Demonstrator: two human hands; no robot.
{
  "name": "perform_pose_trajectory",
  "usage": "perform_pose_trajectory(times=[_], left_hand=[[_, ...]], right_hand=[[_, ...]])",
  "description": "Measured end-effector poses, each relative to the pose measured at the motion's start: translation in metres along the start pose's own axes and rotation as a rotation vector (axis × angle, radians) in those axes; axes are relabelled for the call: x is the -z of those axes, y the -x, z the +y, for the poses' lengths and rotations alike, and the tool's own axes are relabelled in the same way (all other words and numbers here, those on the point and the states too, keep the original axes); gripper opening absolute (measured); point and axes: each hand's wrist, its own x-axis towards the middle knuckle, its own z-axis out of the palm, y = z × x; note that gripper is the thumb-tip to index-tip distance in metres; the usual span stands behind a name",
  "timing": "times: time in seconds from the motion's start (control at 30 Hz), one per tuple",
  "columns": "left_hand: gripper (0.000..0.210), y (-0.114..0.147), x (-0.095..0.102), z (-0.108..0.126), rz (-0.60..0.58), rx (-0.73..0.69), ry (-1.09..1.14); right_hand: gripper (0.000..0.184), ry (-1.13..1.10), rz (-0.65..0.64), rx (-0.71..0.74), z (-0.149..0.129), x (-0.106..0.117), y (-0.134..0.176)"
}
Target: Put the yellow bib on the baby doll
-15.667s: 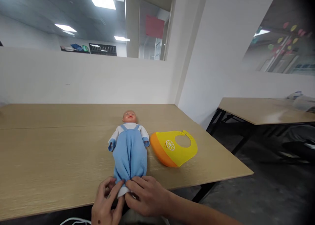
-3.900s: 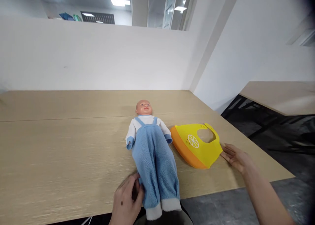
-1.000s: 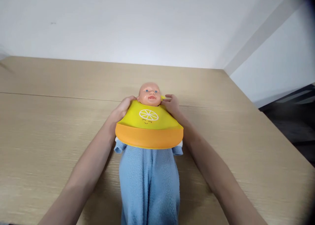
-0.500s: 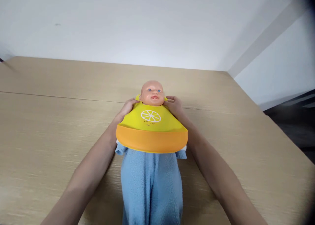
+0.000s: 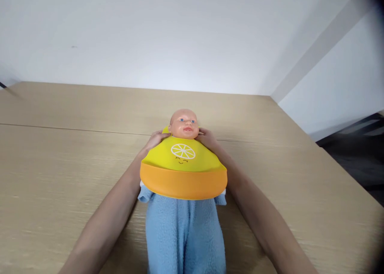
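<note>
A baby doll (image 5: pixel 183 122) in a fuzzy light-blue outfit (image 5: pixel 184 234) lies on its back, head away from me. Across its chest is a yellow bib (image 5: pixel 162 158) with a white citrus slice, a smiling face and an orange catch pocket (image 5: pixel 183 182). My left hand (image 5: pixel 156 139) is closed on the bib's neck strap at the left of the doll's neck, thumb on top. On the other side, my right hand (image 5: pixel 207 139) is closed round the strap, its fingertips tucked partly behind the head. The strap ends behind the neck are hidden.
The doll lies on a light wood tabletop (image 5: pixel 75 158) with a seam running across it. A white wall (image 5: pixel 180 38) rises behind the table's far edge. Beyond the right edge is a dark area (image 5: pixel 357 158), too dim to make out.
My right hand has drawn in closer behind the doll's neck, and less of the strap shows there. My left hand keeps its hold. The whole view has shifted slightly.
</note>
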Motion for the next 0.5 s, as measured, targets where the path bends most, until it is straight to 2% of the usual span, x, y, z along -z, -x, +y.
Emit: perform_pose_trajectory(times=[0.2, 0.33, 0.5], left_hand=[[0.042, 0.0, -0.001, 0.001, -0.08, -0.021, 0.051], [0.043, 0.002, -0.004, 0.002, -0.036, -0.007, 0.054], [0.039, 0.004, -0.007, 0.001, -0.014, 0.003, 0.111]], right_hand=[[0.026, -0.095, -0.129, -0.002, 0.009, 0.001, -0.001], [0.028, -0.159, -0.249, -0.055, 0.01, 0.002, 0.001], [0.031, -0.209, -0.27, -0.071, -0.002, -0.001, 0.009]])
